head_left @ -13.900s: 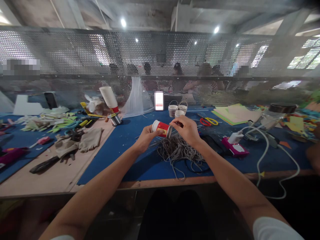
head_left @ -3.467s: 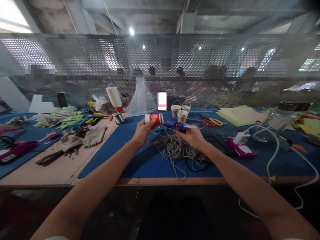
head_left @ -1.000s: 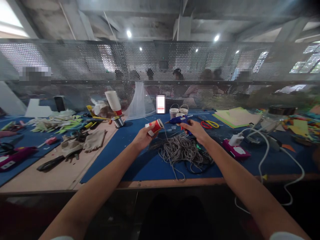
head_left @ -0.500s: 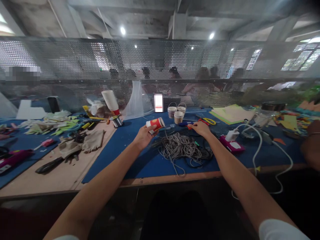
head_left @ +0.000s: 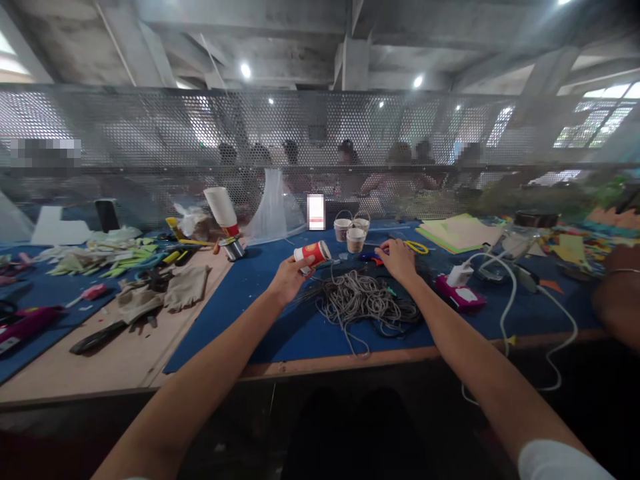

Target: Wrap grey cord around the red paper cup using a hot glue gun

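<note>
My left hand [head_left: 293, 277] is closed around a red and white paper cup [head_left: 314, 255], tilted on its side with its rim toward the right. My right hand [head_left: 399, 259] is over the mat with fingers apart and bent downward. A blue and red tool [head_left: 371, 257], its kind unclear, lies by the right fingertips. Yellow-handled scissors [head_left: 418, 247] show just beyond that hand, partly covered by it. Between my forearms is a tangled heap of grey cord [head_left: 367, 300]. Behind it stand three small paper-cup buckets [head_left: 355, 241] with looped handles.
At the left are a cup stack [head_left: 220, 208], a metallic spool [head_left: 233, 249], gloves [head_left: 187, 288] and a black-handled tool [head_left: 99, 337]. Coloured paper [head_left: 460, 233], a purple box [head_left: 460, 293] with a plug, and white cables [head_left: 515, 293] lie right. Another person's arm [head_left: 617, 297] is at the right edge.
My right hand has shifted slightly right and flattened out, with the red part of the tool now left of its fingers. My left hand still holds the cup. The view has tilted up slightly.
</note>
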A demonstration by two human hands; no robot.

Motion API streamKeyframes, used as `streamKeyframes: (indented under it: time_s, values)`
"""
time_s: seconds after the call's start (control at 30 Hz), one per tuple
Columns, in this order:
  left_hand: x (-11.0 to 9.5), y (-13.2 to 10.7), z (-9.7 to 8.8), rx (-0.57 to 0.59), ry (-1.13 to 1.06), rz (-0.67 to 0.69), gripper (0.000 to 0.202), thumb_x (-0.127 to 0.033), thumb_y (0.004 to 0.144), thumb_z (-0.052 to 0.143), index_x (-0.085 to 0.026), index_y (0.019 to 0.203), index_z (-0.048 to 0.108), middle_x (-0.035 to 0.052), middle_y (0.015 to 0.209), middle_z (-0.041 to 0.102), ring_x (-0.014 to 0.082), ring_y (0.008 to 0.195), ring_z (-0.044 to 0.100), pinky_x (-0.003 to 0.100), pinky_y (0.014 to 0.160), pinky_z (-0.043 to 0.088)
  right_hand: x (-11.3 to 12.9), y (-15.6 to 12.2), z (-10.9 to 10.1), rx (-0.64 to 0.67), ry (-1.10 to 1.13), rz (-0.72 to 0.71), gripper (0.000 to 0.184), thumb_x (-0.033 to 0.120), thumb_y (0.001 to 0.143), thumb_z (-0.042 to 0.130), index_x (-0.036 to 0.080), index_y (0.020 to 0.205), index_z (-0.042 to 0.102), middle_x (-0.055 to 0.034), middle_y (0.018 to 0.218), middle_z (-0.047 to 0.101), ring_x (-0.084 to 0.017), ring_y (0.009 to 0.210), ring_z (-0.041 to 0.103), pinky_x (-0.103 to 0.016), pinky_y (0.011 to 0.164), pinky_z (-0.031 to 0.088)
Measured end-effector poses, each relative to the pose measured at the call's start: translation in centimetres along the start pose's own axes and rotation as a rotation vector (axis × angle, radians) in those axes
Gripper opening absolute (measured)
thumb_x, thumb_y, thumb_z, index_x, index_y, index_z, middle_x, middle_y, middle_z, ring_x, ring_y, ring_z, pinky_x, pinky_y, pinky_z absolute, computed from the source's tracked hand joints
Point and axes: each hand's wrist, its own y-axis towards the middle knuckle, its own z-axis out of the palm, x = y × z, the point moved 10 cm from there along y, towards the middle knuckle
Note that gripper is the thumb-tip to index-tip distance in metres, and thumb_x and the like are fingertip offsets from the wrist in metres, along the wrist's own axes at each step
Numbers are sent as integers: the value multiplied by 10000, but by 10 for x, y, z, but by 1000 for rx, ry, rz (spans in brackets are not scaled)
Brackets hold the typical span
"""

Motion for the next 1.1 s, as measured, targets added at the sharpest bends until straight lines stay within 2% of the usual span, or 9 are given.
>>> streamKeyframes:
  time_s: [0.07, 0.13, 0.23, 0.3, 0.4, 0.5, 0.6, 0.77, 1.1]
  values:
    - [-2, 0, 0, -5, 11, 17, 322, -172, 648, 860, -125, 927, 707, 82, 933, 739, 182, 849, 686, 294, 747, 549, 35, -6, 3, 49, 269, -126, 221, 347, 934, 555, 174, 992, 680, -122, 1066, 710, -237, 1024, 651, -381, 928, 469]
    - [-5, -2, 3, 15, 6, 42, 345, -188, 643, 871, -123, 943, 711, 79, 948, 738, 179, 861, 685, 303, 777, 546, 72, -16, 17, 209, 570, -183, 216, 352, 893, 628, 182, 1024, 658, -97, 1035, 728, -214, 969, 675, -376, 929, 493]
    - [-12, -5, 9, 38, 11, 81, 367, -220, 642, 884, -121, 957, 723, 70, 931, 739, 174, 851, 680, 324, 822, 540, 121, -38, 44, 503, 961, -137, 450, 329, 787, 771, 191, 1175, 589, -113, 1102, 733, -220, 1012, 692, -382, 921, 530]
    - [-17, -6, 9, 26, 6, 113, 378, -231, 635, 893, -122, 959, 729, 67, 935, 742, 177, 866, 682, 328, 842, 532, 139, -51, 53, 597, 1068, -88, 481, 283, 743, 810, 172, 1152, 582, -120, 1093, 740, -226, 1023, 697, -387, 936, 531]
    - [-23, -7, 8, 16, -13, 147, 370, -239, 616, 906, -119, 920, 732, 59, 910, 742, 172, 857, 679, 331, 853, 525, 148, -62, 51, 620, 1055, -75, 317, 263, 802, 745, 168, 1060, 587, -73, 894, 758, -209, 886, 719, -369, 877, 537]
    - [-24, -6, 7, 8, -1, 159, 380, -259, 610, 910, -123, 917, 731, 57, 910, 742, 170, 852, 678, 340, 866, 523, 148, -65, 32, 508, 934, -195, 168, 308, 894, 634, 190, 1006, 593, 6, 681, 684, -170, 656, 681, -316, 731, 526]
    - [-23, -5, 6, -7, 34, 170, 411, -285, 603, 913, -130, 935, 728, 55, 906, 742, 176, 849, 685, 340, 864, 520, 142, -64, 10, 308, 716, -279, 196, 397, 937, 580, 215, 996, 621, 21, 676, 653, -148, 550, 618, -278, 602, 457]
    - [-26, -7, 10, 1, 101, 228, 391, -287, 605, 907, -128, 918, 734, 52, 871, 743, 165, 813, 675, 318, 843, 510, 149, -70, -21, 62, 399, -455, 198, 387, 980, 547, 225, 1006, 659, -15, 772, 721, -162, 660, 648, -269, 636, 408]
    - [-33, -19, 27, 17, 372, 307, 375, -340, 625, 883, -122, 907, 764, 51, 831, 750, 174, 756, 649, 307, 785, 507, 161, -81, -42, -84, 284, -641, 277, 402, 1024, 482, 229, 1039, 699, -46, 912, 681, -147, 759, 631, -256, 648, 422]
